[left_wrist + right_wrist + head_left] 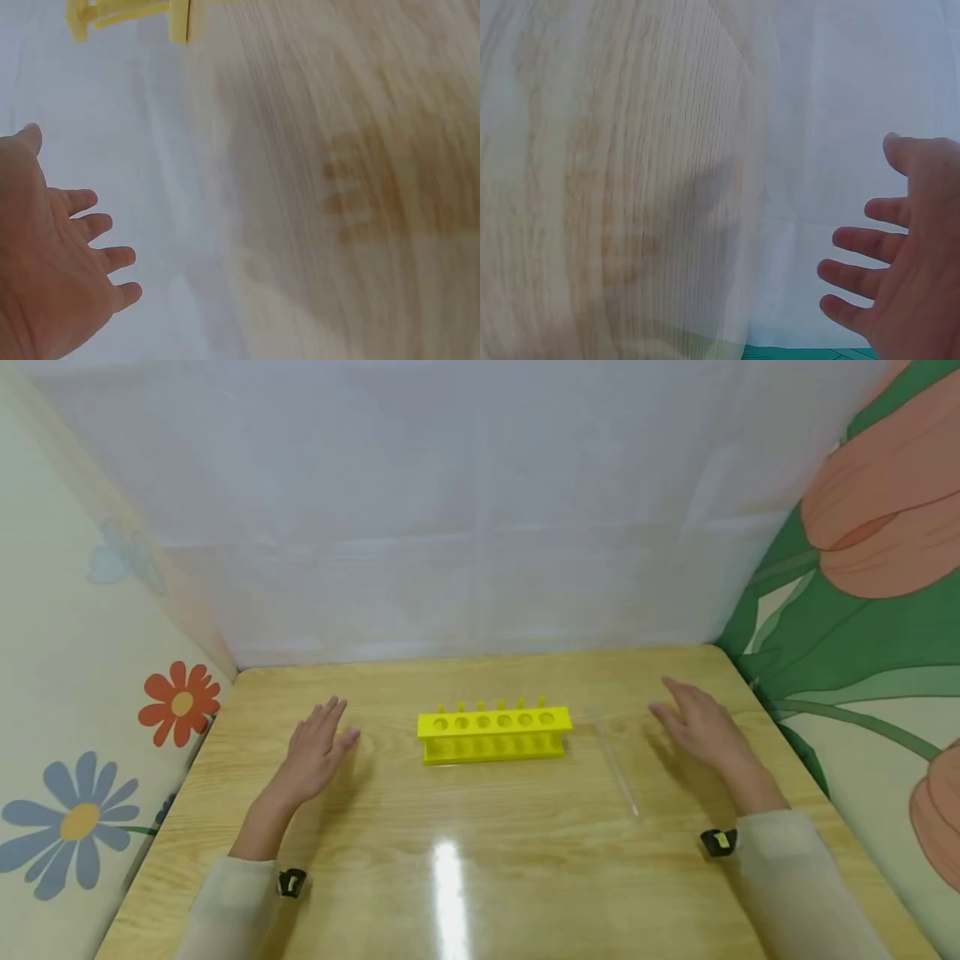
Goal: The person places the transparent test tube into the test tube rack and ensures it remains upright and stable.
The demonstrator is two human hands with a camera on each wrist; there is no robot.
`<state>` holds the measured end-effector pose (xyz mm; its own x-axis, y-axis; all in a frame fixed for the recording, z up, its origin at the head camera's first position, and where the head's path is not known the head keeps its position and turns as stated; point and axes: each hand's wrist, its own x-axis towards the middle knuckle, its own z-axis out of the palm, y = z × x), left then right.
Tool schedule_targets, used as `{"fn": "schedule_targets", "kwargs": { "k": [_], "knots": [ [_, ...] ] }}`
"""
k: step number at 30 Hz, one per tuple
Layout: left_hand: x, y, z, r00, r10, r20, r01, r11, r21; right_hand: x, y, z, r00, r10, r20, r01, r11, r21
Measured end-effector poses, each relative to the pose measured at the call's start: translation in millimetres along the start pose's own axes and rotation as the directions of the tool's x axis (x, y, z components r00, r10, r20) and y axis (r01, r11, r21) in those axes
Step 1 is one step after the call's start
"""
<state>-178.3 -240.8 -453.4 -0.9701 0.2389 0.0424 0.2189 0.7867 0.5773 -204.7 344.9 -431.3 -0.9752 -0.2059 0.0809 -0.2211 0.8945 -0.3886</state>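
A yellow test tube rack [495, 724] with a row of round holes and several upright pegs stands mid-table in the head view. To its right lies a clear, thin glass tube [617, 767], slanting toward the front. My left hand [315, 756] hovers left of the rack, fingers straight and holding nothing; the left wrist view shows that hand [56, 262] with its fingers spread and a corner of the rack [180, 19] at the top. Right of the tube, my right hand [701, 727] is held over the table, palm bare and fingers extended, as in the right wrist view [900, 255].
The wooden table [360, 902] reaches back to a white cloth [480, 527]. Flower-patterned panels flank it, one at the left [75, 693] and one at the right [862, 652]. Light glares off the tabletop near the front middle.
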Motion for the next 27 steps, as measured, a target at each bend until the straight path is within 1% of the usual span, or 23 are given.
{"fn": "schedule_targets", "kwargs": {
  "k": [3, 8, 14, 19, 24, 27],
  "knots": [
    [0.3, 5.5, -0.2, 1.000, 0.003, -0.015, -0.003, 1.000, 0.024, -1, -3, 1, 0.999, 0.029, 0.040, -0.030, 0.999, 0.019],
    [0.2, 16.7, 2.4, 0.999, 0.032, -0.037, -0.029, 0.998, 0.058, -5, -7, 3, 0.996, 0.040, 0.077, -0.042, 0.999, 0.033],
    [-0.1, 29.9, 8.9, 0.996, 0.078, -0.038, -0.074, 0.993, 0.088, -10, -15, 6, 0.992, 0.052, 0.114, -0.056, 0.998, 0.031],
    [1.2, 39.1, 11.9, 0.995, 0.093, -0.029, -0.089, 0.990, 0.109, -13, -21, 7, 0.988, 0.072, 0.139, -0.076, 0.997, 0.024],
    [3.7, 47.2, 13.4, 0.992, 0.118, -0.041, -0.112, 0.986, 0.123, -11, -29, 8, 0.984, 0.080, 0.162, -0.085, 0.996, 0.025],
    [4.4, 52.1, 15.6, 0.992, 0.126, -0.026, -0.121, 0.985, 0.126, -12, -33, 9, 0.980, 0.080, 0.183, -0.087, 0.996, 0.031]
  ]
}}
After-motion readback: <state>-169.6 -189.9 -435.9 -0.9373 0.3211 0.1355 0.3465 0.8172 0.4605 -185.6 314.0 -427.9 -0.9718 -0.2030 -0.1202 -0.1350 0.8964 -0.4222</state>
